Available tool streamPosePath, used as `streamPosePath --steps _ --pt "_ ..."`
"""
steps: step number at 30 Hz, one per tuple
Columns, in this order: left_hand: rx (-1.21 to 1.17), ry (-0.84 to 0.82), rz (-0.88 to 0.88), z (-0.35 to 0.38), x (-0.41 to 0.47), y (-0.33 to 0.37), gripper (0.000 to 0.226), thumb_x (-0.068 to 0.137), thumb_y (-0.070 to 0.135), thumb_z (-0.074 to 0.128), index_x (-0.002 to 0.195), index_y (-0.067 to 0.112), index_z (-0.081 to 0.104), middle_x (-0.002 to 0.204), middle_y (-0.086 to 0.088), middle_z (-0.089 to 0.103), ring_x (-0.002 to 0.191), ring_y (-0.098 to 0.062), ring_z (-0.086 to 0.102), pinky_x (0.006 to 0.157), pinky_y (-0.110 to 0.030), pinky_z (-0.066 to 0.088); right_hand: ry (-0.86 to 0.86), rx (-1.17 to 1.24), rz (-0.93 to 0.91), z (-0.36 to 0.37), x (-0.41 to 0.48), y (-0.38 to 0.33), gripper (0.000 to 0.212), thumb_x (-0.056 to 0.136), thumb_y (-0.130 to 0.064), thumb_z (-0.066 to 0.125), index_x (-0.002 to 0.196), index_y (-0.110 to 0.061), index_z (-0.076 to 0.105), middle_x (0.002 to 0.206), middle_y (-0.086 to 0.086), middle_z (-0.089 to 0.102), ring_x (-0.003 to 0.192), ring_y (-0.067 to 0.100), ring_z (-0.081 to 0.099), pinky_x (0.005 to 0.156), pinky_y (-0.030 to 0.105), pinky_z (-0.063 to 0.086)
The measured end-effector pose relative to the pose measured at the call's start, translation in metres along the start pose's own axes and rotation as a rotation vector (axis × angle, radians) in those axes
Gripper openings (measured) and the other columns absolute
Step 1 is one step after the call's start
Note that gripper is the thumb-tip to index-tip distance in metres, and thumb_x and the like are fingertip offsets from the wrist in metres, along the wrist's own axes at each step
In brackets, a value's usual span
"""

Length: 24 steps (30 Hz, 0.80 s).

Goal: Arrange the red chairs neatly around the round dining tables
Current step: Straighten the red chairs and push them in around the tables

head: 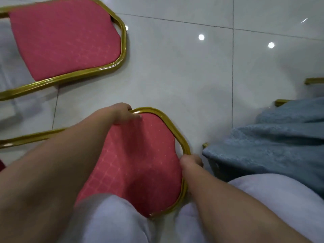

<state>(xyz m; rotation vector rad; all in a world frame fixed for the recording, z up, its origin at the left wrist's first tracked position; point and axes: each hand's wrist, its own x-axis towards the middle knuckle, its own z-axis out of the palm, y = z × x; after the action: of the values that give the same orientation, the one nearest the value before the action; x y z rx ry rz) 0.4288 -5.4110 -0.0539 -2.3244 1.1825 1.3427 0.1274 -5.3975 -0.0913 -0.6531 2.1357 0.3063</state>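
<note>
Here, at the far left, a second red padded chair with a gold metal tube frame (64, 39) stands apart from the near one, a strip of glossy white tiled floor (175, 67) between them. The left hand (122, 113) reaches forward on a straight, bare forearm, its fingers curled over the upper left corner of the near red padded, gold-framed chair (140, 155), thumb on the fabric. That chair sits right in front of the person's pale trouser legs (108, 220). The right hand (191, 161) wraps its fingers round the frame's right edge, lower down. Just beside this hand hangs a blue-grey textured tablecloth (271, 146), leaving only a narrow gap there; open floor lies ahead, beyond the chair's top rim.
</note>
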Motion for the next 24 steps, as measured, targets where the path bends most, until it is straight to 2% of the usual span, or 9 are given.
streamPosePath --steps 2,4,6,9,14,17,19,21,24 --pt "-0.089 0.038 -0.017 -0.011 -0.045 0.008 0.061 0.084 0.066 0.06 0.12 0.016 0.064 0.116 -0.008 0.064 0.101 -0.026 0.057 0.088 -0.035 0.045 -0.113 -0.027 -0.053 -0.03 -0.034 0.009 0.049 0.094 -0.018 0.054 0.14 -0.001 0.048 0.14 0.018 0.052 0.127 0.035 0.052 0.104 0.042 0.045" --pt "-0.133 0.12 -0.009 -0.028 -0.1 0.021 0.054 0.087 0.056 0.063 0.129 0.022 0.059 0.129 -0.009 0.061 0.118 -0.03 0.055 0.101 -0.04 0.043 -0.156 -0.063 -0.136 -0.06 -0.082 0.017 0.039 0.092 -0.014 0.055 0.13 -0.003 0.056 0.131 0.018 0.059 0.119 0.035 0.058 0.098 0.04 0.049" --pt "-0.206 0.205 0.037 -0.046 -0.159 0.035 0.056 0.088 0.042 0.066 0.14 0.024 0.052 0.14 -0.01 0.054 0.129 -0.032 0.049 0.108 -0.043 0.039 -0.142 -0.038 -0.243 -0.093 -0.133 0.014 0.026 0.088 -0.006 0.052 0.11 -0.012 0.063 0.115 0.018 0.066 0.105 0.036 0.063 0.094 0.044 0.053" --pt "-0.323 0.249 0.042 -0.059 -0.247 0.042 0.057 0.089 0.031 0.067 0.142 0.019 0.05 0.145 -0.013 0.049 0.133 -0.031 0.045 0.11 -0.039 0.037 -0.288 -0.046 -0.374 -0.134 -0.213 -0.008 0.026 0.077 0.002 0.05 0.092 -0.02 0.052 0.096 0.016 0.063 0.089 0.036 0.065 0.079 0.054 0.059" --pt "-0.7 0.201 -0.097 -0.044 -0.409 0.053 0.079 0.083 0.05 0.072 0.151 0.03 0.037 0.163 -0.009 0.017 0.148 -0.028 0.022 0.119 -0.037 0.021 -0.512 -0.12 -0.478 -0.205 -0.356 -0.046 0.033 0.068 0.009 0.058 0.083 -0.019 0.053 0.079 0.007 0.056 0.07 0.023 0.058 0.056 0.03 0.052" --pt "-0.895 0.063 -0.137 -0.042 -0.512 0.057 0.111 0.062 0.07 0.077 0.154 0.043 0.021 0.166 0.003 -0.001 0.15 -0.027 0.013 0.12 -0.047 0.02 -0.627 -0.202 -0.458 -0.237 -0.442 -0.047 0.032 0.075 0.011 0.059 0.083 -0.019 0.051 0.075 0.007 0.057 0.072 0.022 0.06 0.063 0.036 0.055" --pt "-0.871 -0.003 -0.128 -0.045 -0.572 0.059 0.129 0.052 0.076 0.077 0.154 0.048 0.004 0.165 0.009 -0.012 0.151 -0.028 0.006 0.12 -0.052 0.02 -0.69 -0.286 -0.483 -0.257 -0.495 -0.034 0.023 0.081 0.002 0.061 0.087 -0.019 0.052 0.077 0.008 0.061 0.077 0.025 0.063 0.076 0.043 0.058" --pt "-0.826 0.006 -0.156 -0.048 -0.625 0.056 0.137 0.052 0.076 0.078 0.153 0.045 -0.01 0.164 0.006 -0.017 0.151 -0.031 0.002 0.12 -0.053 0.019 -0.778 -0.374 -0.492 -0.273 -0.544 -0.011 0.011 0.087 -0.012 0.063 0.094 -0.018 0.056 0.082 0.008 0.066 0.089 0.027 0.067 0.086 0.048 0.057" --pt "-0.821 0.05 -0.243 -0.055 -0.694 0.039 0.14 0.054 0.07 0.082 0.153 0.042 -0.015 0.165 0.002 -0.013 0.151 -0.031 0.005 0.12 -0.053 0.02 -0.925 -0.487 -0.474 -0.289 -0.601 0.034 0.014 0.091 -0.026 0.061 0.099 -0.015 0.059 0.099 0.011 0.068 0.104 0.032 0.067 0.082 0.048 0.06"
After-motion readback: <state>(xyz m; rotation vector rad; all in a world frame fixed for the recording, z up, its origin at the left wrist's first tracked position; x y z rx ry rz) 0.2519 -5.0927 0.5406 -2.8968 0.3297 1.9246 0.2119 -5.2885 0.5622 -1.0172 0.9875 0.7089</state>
